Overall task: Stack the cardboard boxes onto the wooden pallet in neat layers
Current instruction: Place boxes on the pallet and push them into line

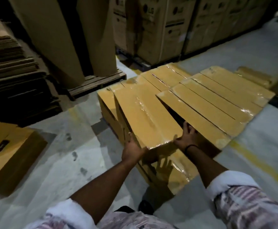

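The near end of a long cardboard box [145, 111] is gripped at its two corners. The left hand [133, 147] is curled round the near-left corner, and the right hand [185, 138] is hooked over the near-right edge. The box is laid lengthwise on a lower box [176, 172], whose near end is seen sticking out beneath it. A row of like boxes [217, 100] is packed just to the right of it. No pallet is seen under this stack. The only wooden pallet [98, 83] in view lies beyond the held box's far-left corner and is loaded with tall cardboard. The first risk is judged to be a pinch: the right fingers [187, 128] are set in the dark gap between the held box and its right neighbour, and could be trapped if the box is pushed sideways to close that gap. A slip is also likely, since the top is covered in glossy tape [143, 104] and only one end is held. The far end could then swing and leave the layer skewed. An overhang may result if the box is not squared with the one below. A separate box [11, 154] on the floor, well to the left, could be tripped over.
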